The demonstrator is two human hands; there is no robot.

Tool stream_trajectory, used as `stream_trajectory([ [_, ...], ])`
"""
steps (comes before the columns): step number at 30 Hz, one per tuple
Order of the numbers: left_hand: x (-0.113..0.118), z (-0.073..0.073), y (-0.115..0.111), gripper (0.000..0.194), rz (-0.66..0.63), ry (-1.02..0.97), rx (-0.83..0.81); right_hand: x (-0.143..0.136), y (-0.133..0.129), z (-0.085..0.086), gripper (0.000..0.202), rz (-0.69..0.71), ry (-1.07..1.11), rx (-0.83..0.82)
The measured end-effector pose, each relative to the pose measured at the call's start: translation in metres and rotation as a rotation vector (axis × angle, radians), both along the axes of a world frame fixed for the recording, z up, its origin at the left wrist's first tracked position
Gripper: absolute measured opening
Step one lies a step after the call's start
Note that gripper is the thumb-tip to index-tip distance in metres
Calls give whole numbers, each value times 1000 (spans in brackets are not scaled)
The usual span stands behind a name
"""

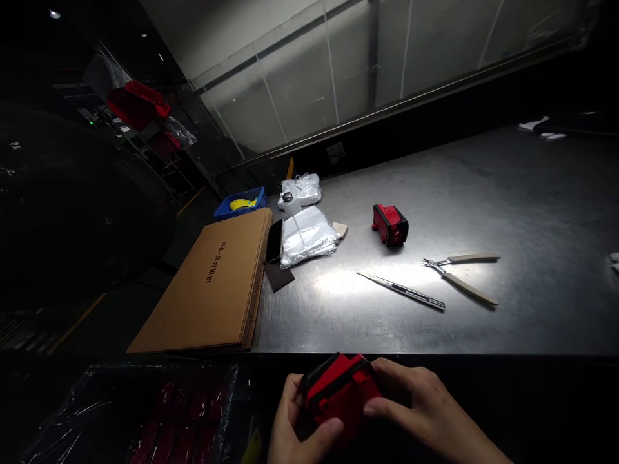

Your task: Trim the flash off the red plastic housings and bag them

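Between my two hands, in front of the table's near edge, is a red plastic housing with black edges (344,396). My left hand (302,425) grips its left side, the thumb across the near face. On the other side my right hand (411,399) is closed round it, thumb on the front and fingers behind, partly hidden. A similar red and black housing (389,225) stands on the metal table. Nearer lie a slim craft knife (403,290) and a pair of nippers (461,277) with cream handles, spread apart.
Stacked cardboard sheets (207,283) cover the table's left end. Beside them are packs of clear plastic bags (309,235), a bottle (291,203) and a blue bin (242,201). Below left, a plastic-lined box (97,412) holds several red parts. A metal table (532,193) extends right.
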State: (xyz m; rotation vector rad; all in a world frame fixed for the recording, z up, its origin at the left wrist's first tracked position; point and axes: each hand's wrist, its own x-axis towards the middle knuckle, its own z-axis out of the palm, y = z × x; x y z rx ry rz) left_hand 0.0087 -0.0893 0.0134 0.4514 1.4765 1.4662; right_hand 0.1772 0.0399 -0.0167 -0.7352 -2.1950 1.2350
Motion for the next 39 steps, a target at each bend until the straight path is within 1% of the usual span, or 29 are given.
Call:
stream_trajectory([
  [1, -1, -1, 1, 47, 8, 46, -17, 3, 9, 0, 23, -21, -40, 161],
  [3, -3, -2, 3, 42, 51, 27, -12, 15, 40, -2, 33, -49, -101, 466],
  [4, -4, -2, 4, 42, 80, -17, 1, 23, 62, -4, 35, -143, -162, 659],
  [5, -5, -1, 4, 41, 115, -60, 11, 33, 86, -6, 36, -239, -187, 731],
  [7, -7, 1, 5, 40, 187, -116, 22, 53, 134, -11, 49, -413, -243, 906],
  [9, -10, 3, 4, 38, 238, -135, 30, 71, 172, -20, 56, -474, -243, 1016],
  [10, -11, 4, 3, 36, 255, -140, 36, 78, 184, -25, 55, -486, -244, 1056],
  [12, -12, 4, 2, 33, 274, -158, 43, 87, 195, -33, 47, -478, -242, 1110],
  [15, -12, 3, 0, 29, 289, -182, 44, 92, 191, -39, 32, -475, -261, 1131],
  [17, -11, 3, 0, 29, 302, -174, 37, 91, 184, -35, 28, -504, -269, 1116],
  [20, -12, 4, 3, 32, 323, -118, 35, 85, 166, -20, 27, -561, -252, 1070],
  [22, -14, 6, 6, 36, 332, -80, 42, 73, 141, -6, 25, -559, -225, 1005],
  [23, -14, 7, 8, 37, 336, -63, 44, 64, 126, 1, 27, -531, -214, 962],
  [25, -15, 10, 12, 39, 336, -26, 38, 44, 93, 12, 32, -350, -104, 699],
  [26, -15, 11, 14, 40, 334, -3, 34, 34, 77, 15, 32, -283, -65, 600],
  [27, -16, 13, 15, 41, 332, 22, 31, 25, 64, 16, 31, -200, -31, 553],
  [29, -17, 15, 17, 42, 328, 66, 29, 12, 45, 14, 28, -130, 7, 483],
  [31, -17, 17, 17, 44, 335, 89, 37, 6, 37, 9, 27, -105, 13, 431],
  [34, -18, 18, 18, 45, 337, 109, 47, 6, 36, 2, 28, -78, 16, 355],
  [39, -18, 19, 20, 47, 357, 118, 41, 9, 38, 4, 29, -59, 33, 296],
])
